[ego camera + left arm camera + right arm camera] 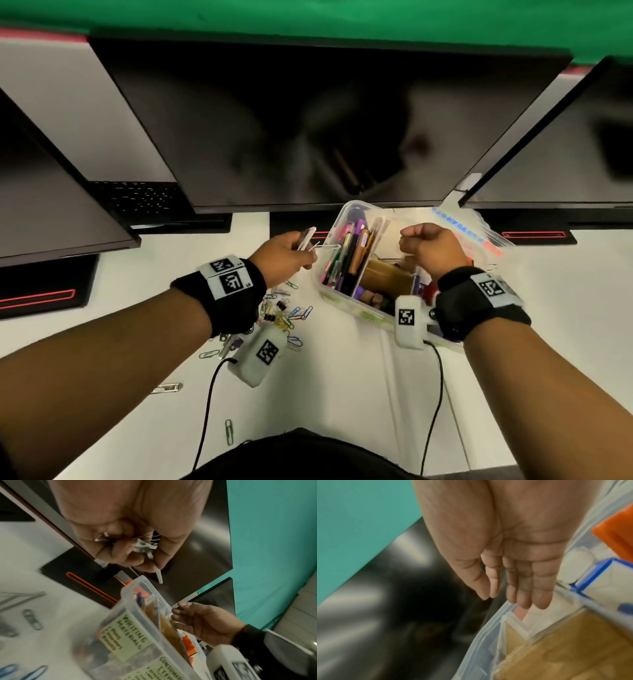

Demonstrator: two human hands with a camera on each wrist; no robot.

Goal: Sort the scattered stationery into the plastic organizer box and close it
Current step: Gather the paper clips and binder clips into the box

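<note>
The clear plastic organizer box point(328, 278) stands open on the white desk, with pens point(346, 255) in its left compartment and brown items point(387, 278) in the middle. Just left of the box, my left hand point(306, 245) pinches a small bunch of paper clips point(327, 247). The left wrist view shows those paper clips point(144, 546) silver and white inside my curled left hand point(149, 559). My right hand point(411, 240) hovers over the box's far compartment and holds nothing. In the right wrist view my right hand point(513, 599) has straight fingers pointing down at the box rim point(488, 635).
Several coloured paper clips and binder clips point(284, 311) lie scattered left of the box; single clips point(228, 431) point(168, 388) lie nearer me. The translucent lid point(479, 233) sits behind the box on the right. Dark monitors point(308, 120) stand close behind. A "writing materials" label point(126, 632) marks the box wall.
</note>
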